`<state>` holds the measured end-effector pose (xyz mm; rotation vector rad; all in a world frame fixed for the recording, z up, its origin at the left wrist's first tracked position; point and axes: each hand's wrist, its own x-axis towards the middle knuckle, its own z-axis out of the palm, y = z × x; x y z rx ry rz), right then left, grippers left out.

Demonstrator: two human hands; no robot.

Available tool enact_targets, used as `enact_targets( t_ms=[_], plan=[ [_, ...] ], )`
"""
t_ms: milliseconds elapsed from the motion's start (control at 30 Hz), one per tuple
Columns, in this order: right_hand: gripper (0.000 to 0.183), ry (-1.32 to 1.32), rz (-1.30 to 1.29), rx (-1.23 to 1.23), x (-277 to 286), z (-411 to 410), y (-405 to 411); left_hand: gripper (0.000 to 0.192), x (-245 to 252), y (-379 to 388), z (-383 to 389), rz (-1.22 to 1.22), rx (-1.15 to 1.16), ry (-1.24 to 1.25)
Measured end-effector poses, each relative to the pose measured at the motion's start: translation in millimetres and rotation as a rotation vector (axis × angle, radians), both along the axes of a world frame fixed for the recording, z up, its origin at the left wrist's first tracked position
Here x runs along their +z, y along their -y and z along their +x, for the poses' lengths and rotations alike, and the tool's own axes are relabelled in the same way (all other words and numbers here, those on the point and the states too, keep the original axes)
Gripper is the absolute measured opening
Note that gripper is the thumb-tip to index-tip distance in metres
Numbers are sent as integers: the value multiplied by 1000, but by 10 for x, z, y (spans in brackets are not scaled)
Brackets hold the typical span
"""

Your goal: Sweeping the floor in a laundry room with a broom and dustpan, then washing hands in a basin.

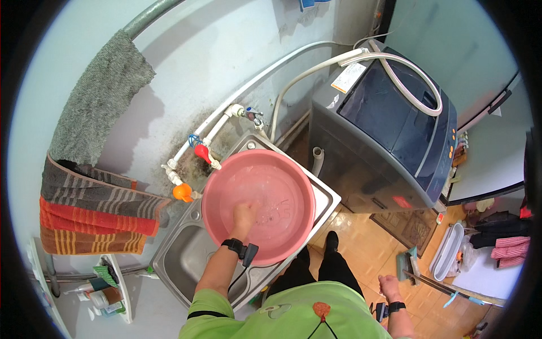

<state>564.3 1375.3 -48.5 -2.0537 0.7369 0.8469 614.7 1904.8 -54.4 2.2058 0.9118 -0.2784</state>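
Note:
A round pink plastic basin [296, 169], with water in it, rests across the stainless steel sink [169, 250]. My left hand [245, 216] reaches down inside it, fingers low and partly blurred by the water, so whether they hold something is hidden. A wall tap with a red handle [202, 152] has its spout at the basin's rim; a tap with an orange handle [182, 192] is to its left, and a metal tap [254, 115] is above. My right hand [388, 286] hangs over the floor beside my body, fingers curled, nothing visible in it.
A dark top-loading washing machine [381, 127] stands right of the sink, a pale hose [434, 108] looped on its lid. Towels [97, 203] hang from a pipe at left. A corner shelf [127, 296] holds bottles. A mat [406, 229], dustpan [402, 265] and white container [446, 252] are at right.

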Motion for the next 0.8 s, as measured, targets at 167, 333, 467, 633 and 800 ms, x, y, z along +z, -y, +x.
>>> enact_targets(
  t_ms=[167, 333, 467, 633, 800],
  plan=[
    [29, -6, -9, -3, 94, 30, -68, 17, -478, 24, -157, 357, -286, 416],
    [29, 3, -7, -32, 40, -53, -2, 20, -387, 151, -140, 399, -496, 2],
    [30, -16, -3, -61, 60, -60, -13, 29, -233, 220, -96, 308, -505, -119],
    [30, -6, 1, -18, 20, -31, -2, 31, -355, 188, -154, 343, -393, 139],
    [31, 14, -9, 21, 27, 81, -77, 27, -411, 93, -181, 279, -365, 174]
  ],
)
